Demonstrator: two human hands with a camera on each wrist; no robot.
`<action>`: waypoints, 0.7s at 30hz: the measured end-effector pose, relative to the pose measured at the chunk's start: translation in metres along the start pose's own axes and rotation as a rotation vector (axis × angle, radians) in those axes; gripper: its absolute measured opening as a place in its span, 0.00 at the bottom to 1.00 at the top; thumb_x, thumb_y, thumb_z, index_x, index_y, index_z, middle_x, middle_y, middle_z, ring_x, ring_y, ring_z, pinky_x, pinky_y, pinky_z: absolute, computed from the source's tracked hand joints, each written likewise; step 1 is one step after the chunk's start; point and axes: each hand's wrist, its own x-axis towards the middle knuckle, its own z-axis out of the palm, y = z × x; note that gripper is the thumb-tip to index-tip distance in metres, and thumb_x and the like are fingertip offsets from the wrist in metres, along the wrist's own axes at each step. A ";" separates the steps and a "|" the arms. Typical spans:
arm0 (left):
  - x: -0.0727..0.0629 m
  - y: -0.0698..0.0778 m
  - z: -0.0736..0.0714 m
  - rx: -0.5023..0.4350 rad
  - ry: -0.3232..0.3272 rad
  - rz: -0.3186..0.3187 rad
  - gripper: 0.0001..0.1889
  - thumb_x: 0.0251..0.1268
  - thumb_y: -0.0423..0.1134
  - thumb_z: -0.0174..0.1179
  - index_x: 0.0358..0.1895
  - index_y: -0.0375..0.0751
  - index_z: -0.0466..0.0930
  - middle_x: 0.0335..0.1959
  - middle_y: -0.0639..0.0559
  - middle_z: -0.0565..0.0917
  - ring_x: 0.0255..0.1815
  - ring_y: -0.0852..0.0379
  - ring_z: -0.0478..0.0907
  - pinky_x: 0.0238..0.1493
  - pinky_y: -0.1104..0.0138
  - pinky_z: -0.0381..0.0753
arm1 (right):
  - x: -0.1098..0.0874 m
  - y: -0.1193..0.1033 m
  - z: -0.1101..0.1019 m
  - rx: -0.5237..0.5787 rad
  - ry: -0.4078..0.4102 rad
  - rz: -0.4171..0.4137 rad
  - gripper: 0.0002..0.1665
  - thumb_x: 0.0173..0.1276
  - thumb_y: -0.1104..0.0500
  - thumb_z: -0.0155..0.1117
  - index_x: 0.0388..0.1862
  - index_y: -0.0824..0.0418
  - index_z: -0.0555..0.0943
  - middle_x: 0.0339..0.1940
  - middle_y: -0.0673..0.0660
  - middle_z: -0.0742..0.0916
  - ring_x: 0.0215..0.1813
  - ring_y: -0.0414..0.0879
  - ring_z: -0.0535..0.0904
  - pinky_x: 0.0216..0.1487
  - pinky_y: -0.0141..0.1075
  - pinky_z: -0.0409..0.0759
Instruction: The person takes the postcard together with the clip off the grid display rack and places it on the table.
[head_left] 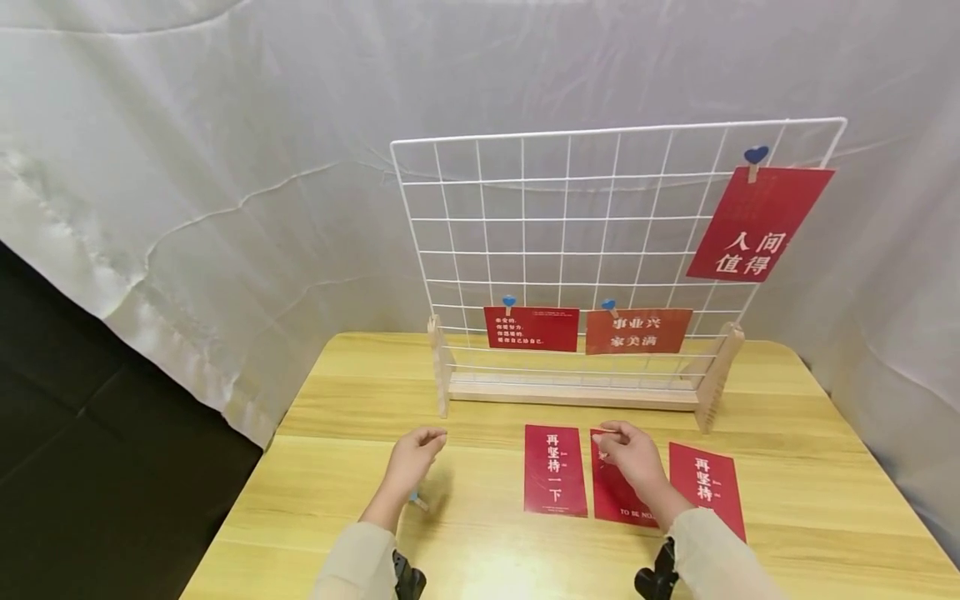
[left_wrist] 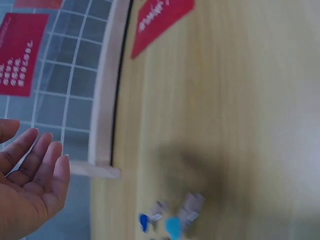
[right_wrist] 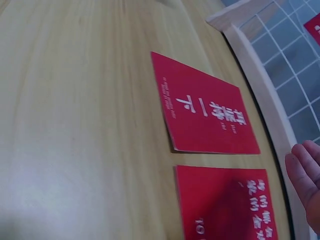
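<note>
My left hand (head_left: 411,460) hovers over the table's left part, fingers loosely bent and nothing in them. Below it lie small wooden clothespins with heart tops, a light blue one (left_wrist: 173,227) and a dark blue one (left_wrist: 144,222). My right hand (head_left: 633,460) is above the middle red card (head_left: 618,492), covering part of it; its relaxed fingers appear to hold nothing. To the left lies another red card (head_left: 555,471) with white characters, and on the right a similar red card (head_left: 712,483), partly behind my forearm.
Behind the cards stands a white wire grid (head_left: 568,178) on a wooden base (head_left: 573,396). Heart clothespins fix a large red card (head_left: 757,221) at its upper right, a small red card (head_left: 532,329) and an orange-red card (head_left: 637,332) lower down. White cloth (head_left: 300,100) hangs behind.
</note>
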 end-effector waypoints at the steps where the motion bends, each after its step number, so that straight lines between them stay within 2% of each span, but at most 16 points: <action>1: 0.002 0.003 0.001 -0.004 -0.004 0.007 0.15 0.62 0.40 0.49 0.46 0.33 0.73 0.45 0.41 0.75 0.46 0.47 0.71 0.44 0.61 0.73 | -0.001 -0.004 -0.003 0.018 -0.007 -0.007 0.27 0.55 0.53 0.62 0.49 0.68 0.71 0.35 0.58 0.80 0.33 0.46 0.78 0.31 0.33 0.77; 4: 0.007 0.013 0.004 -0.018 -0.022 0.033 0.15 0.62 0.40 0.49 0.46 0.33 0.73 0.45 0.42 0.75 0.46 0.48 0.71 0.44 0.61 0.73 | -0.009 -0.029 -0.012 0.044 -0.034 -0.021 0.26 0.57 0.55 0.60 0.50 0.69 0.70 0.34 0.58 0.80 0.35 0.47 0.78 0.33 0.34 0.77; 6: 0.010 0.019 0.006 -0.018 -0.035 0.049 0.15 0.62 0.41 0.50 0.46 0.34 0.73 0.45 0.42 0.75 0.46 0.48 0.71 0.44 0.61 0.73 | -0.016 -0.051 -0.017 0.021 -0.036 -0.006 0.25 0.58 0.56 0.59 0.50 0.70 0.69 0.36 0.60 0.80 0.39 0.51 0.77 0.37 0.37 0.77; 9: 0.015 0.028 0.008 -0.012 -0.056 0.072 0.16 0.61 0.42 0.50 0.47 0.35 0.73 0.45 0.42 0.75 0.46 0.48 0.71 0.45 0.59 0.72 | -0.019 -0.071 -0.023 -0.030 -0.042 0.015 0.26 0.60 0.55 0.57 0.52 0.71 0.68 0.41 0.65 0.77 0.43 0.57 0.75 0.42 0.43 0.75; 11: 0.018 0.034 0.010 0.002 -0.067 0.084 0.16 0.61 0.43 0.50 0.47 0.36 0.73 0.45 0.43 0.75 0.47 0.48 0.71 0.45 0.59 0.72 | -0.011 -0.063 -0.030 -0.060 -0.032 0.025 0.29 0.60 0.52 0.57 0.54 0.70 0.67 0.42 0.64 0.77 0.44 0.55 0.75 0.43 0.43 0.75; 14: 0.025 0.043 0.014 0.015 -0.067 0.101 0.15 0.61 0.42 0.50 0.46 0.37 0.74 0.44 0.44 0.76 0.46 0.49 0.71 0.45 0.59 0.72 | 0.011 -0.027 -0.042 -0.055 -0.021 -0.014 0.31 0.57 0.47 0.59 0.54 0.65 0.68 0.42 0.58 0.78 0.42 0.46 0.76 0.39 0.37 0.76; 16: 0.030 0.051 0.017 0.013 -0.063 0.118 0.14 0.60 0.41 0.51 0.45 0.36 0.75 0.43 0.45 0.77 0.44 0.50 0.72 0.44 0.60 0.72 | 0.022 -0.012 -0.051 -0.035 -0.022 -0.042 0.31 0.56 0.46 0.59 0.54 0.62 0.69 0.41 0.55 0.79 0.40 0.42 0.76 0.37 0.35 0.77; 18: 0.035 0.059 0.020 0.003 -0.064 0.129 0.13 0.60 0.40 0.51 0.44 0.36 0.75 0.42 0.45 0.77 0.43 0.51 0.73 0.43 0.62 0.73 | 0.025 -0.015 -0.059 0.034 -0.038 -0.090 0.28 0.57 0.50 0.60 0.54 0.63 0.70 0.40 0.57 0.79 0.39 0.44 0.77 0.36 0.36 0.77; 21: 0.042 0.073 0.025 -0.016 -0.084 0.144 0.14 0.60 0.39 0.52 0.45 0.36 0.75 0.41 0.45 0.77 0.42 0.52 0.73 0.43 0.63 0.73 | 0.019 -0.040 -0.067 0.069 -0.051 -0.129 0.26 0.58 0.55 0.60 0.53 0.66 0.70 0.39 0.60 0.79 0.39 0.48 0.77 0.37 0.39 0.77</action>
